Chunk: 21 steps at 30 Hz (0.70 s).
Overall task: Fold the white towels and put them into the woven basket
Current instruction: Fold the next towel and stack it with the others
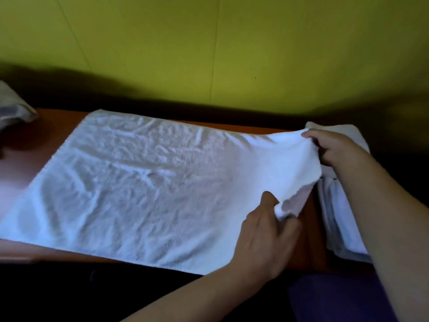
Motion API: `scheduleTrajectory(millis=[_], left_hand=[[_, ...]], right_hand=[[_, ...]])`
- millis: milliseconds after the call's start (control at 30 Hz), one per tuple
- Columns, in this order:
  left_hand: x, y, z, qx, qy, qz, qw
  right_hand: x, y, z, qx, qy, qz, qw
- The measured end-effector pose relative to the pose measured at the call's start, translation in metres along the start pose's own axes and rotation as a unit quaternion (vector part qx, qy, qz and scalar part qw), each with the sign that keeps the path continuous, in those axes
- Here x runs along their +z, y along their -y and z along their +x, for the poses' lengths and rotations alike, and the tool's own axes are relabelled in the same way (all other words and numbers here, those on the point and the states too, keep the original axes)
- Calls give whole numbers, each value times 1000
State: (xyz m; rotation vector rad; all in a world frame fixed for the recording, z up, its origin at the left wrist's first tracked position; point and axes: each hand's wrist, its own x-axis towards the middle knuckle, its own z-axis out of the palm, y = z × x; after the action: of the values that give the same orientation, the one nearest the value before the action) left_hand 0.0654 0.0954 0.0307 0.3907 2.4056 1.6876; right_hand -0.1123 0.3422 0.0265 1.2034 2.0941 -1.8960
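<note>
**Presently: towel, one end lifted for the first fold**

Item 1. Towel [144,182], white, spread flat and wrinkled on the table [21,163]. Its end at the fingers is raised; the rest lies leftward, away from them.

Item 2. Left hand [264,231], thumb and fingers pinching the near corner of the raised end.

Item 3. Right hand [336,147], fingers curled, pinching the far corner; the edge hangs slack between the two grips.

Item 4. Stack [341,219] of white cloth, just beyond the fingers on the right, partly under the right forearm.

Item 5. Pale object [14,105], far from the fingers at the left edge; whether it is the basket cannot be told.

Risks, as judged: the slack edge may sag and crease as it is carried over. Uneven travel of the hands would leave corners mismatched. The near long edge sits at the table's lip, so a pull toward the body could drag it off. The right forearm may disturb the stack.
</note>
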Motion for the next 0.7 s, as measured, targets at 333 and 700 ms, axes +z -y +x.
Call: scheduleTrajectory(millis=[333,700], left_hand=[[-122,19,-28,-55,-165,-44,984],[-273,87,-63,-132,-245,-57,959]], right_hand=[[122,61,-58,-61,39,84,994],[325,91,-114,-133,2,64,989]])
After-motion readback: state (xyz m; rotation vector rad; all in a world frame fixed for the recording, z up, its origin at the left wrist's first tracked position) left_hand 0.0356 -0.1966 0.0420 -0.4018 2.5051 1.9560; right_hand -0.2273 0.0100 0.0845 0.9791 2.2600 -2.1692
